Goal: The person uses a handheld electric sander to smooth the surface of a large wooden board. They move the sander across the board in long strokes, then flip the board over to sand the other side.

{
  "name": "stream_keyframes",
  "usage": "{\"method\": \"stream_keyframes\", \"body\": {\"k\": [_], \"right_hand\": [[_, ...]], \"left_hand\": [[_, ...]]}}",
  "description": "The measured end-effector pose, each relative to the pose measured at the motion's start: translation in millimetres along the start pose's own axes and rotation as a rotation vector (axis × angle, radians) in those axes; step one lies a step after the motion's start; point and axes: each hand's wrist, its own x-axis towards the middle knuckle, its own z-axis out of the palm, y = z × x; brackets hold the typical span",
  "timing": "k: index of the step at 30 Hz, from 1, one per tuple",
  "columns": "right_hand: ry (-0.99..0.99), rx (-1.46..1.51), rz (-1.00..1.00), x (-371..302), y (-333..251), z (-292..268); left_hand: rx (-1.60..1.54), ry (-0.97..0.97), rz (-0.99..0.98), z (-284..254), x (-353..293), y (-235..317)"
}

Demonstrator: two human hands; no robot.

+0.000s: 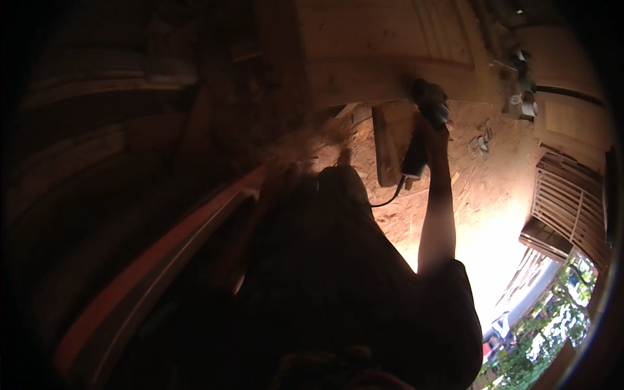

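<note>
My right hand (437, 138) is wrapped around a dark angle grinder (415, 156). The tool's head meets the near edge of a carved wooden panel (364, 78), and its black cord (394, 197) hangs from the lower end. Whether the disc touches the wood is too dark to make out. My left hand (279, 174) is low and deep in shadow, close to the end of a long reddish board (195, 221). Its fingers cannot be told apart from the dark around them.
Sawdust covers the ground (468, 175), where a short wooden post (386, 146) stands below the panel. Small items and a white container (528, 105) sit at the right. A slatted wooden frame (569, 198) leans farther right, near bright daylight and greenery (539, 338). Stacked timber (84, 156) fills the dark left.
</note>
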Motion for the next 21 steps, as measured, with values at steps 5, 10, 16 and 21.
{"method": "stream_keyframes", "body": {"k": [5, 10, 16, 21], "right_hand": [[0.079, 0.229, 0.146, -73.1, 27.8, -26.7], [0.109, 0.356, 0.131, -113.2, 37.6, -32.3], [0.121, 0.419, 0.055, -131.2, 45.8, -37.1], [0.06, 0.358, 0.024, -141.3, 41.3, -22.2]], "left_hand": [[-0.025, 0.022, 0.464, -43.2, 64.5, 48.8], [0.294, 0.009, 0.5, -44.0, 101.6, 96.0], [0.307, -0.118, 0.35, -40.6, 95.5, 91.1], [0.369, -0.067, 0.334, -43.4, 78.4, 73.6]]}}
